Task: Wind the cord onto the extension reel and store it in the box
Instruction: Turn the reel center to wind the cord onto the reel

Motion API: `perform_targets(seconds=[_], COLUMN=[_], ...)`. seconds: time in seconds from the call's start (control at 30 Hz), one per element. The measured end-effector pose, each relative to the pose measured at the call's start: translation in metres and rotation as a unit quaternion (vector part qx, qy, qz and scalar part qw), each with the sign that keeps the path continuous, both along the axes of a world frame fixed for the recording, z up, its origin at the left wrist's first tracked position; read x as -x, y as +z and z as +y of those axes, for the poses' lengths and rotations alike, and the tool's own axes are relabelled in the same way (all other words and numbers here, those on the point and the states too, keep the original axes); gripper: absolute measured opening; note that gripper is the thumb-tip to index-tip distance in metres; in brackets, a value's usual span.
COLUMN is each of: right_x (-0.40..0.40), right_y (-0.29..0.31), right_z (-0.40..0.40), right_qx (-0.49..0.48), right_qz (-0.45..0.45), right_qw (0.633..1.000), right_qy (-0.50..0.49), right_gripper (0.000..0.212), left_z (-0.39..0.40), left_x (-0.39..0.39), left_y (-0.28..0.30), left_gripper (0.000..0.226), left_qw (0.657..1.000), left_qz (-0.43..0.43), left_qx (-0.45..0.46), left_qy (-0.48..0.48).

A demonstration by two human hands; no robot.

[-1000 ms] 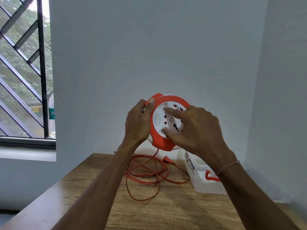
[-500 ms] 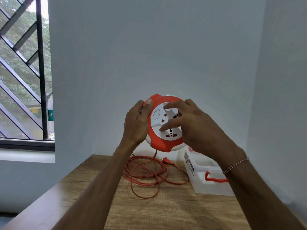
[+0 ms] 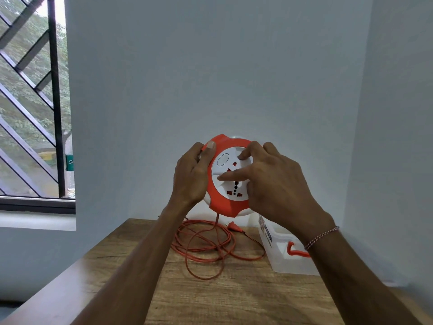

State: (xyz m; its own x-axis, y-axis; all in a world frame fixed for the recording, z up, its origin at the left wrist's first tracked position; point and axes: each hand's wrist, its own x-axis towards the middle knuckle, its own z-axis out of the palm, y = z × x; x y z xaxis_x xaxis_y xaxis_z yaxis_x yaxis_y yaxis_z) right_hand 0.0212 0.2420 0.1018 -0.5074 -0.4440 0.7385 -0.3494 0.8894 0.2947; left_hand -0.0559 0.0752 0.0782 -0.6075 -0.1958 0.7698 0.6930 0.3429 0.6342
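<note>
Extension reel [image 3: 230,179] was held up above the wooden table [image 3: 210,299], between both hands; left hand [image 3: 191,174] gripped the orange rim, thumb over the front edge; right hand [image 3: 273,184] lay on the white socket face, thumb and forefinger pressed to it, the other fingers curled (likely the turning grip). Judged light, rigid plastic, smooth enough to slip; best steadied by the rim, turned at the face. Orange cord [image 3: 203,245] hung from the reel's underside to loose coils on the table below and beyond the hands; thin, limp, prone to tangle. Plug [image 3: 234,227] lay behind the coils; clear storage box [image 3: 283,256] stood just to their right, open.
</note>
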Motion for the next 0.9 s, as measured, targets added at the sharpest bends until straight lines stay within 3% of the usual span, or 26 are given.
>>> perform_targets(seconds=[0.23,0.43,0.63,0.8,0.9], right_x=[-0.003,0.007,0.012,0.009,0.005], right_y=[-0.002,-0.008,-0.005,0.0,0.007], right_z=[0.001,-0.001,-0.003,0.001,0.004], right_qx=[0.014,0.111,0.205,0.185,0.1], right_qz=[-0.014,0.012,-0.034,-0.026,-0.021], right_qw=[1.0,0.994,0.976,0.98,0.992], right_qy=[-0.007,-0.006,0.061,0.067,0.069], right_gripper=[0.054,0.058,0.068,0.044,0.025], left_z=[0.002,0.0,0.002,0.001,0.002], left_x=[-0.001,-0.001,-0.005,-0.007,-0.008], left_y=[-0.001,0.0,0.0,0.002,0.002], left_gripper=[0.044,0.05,0.051,0.053,0.052], left_qw=[1.0,1.0,1.0,1.0,1.0], left_qz=[-0.003,-0.003,-0.012,-0.014,-0.019], left_qx=[0.005,-0.012,-0.012,-0.016,-0.01], left_qy=[0.007,0.007,0.009,0.01,0.012])
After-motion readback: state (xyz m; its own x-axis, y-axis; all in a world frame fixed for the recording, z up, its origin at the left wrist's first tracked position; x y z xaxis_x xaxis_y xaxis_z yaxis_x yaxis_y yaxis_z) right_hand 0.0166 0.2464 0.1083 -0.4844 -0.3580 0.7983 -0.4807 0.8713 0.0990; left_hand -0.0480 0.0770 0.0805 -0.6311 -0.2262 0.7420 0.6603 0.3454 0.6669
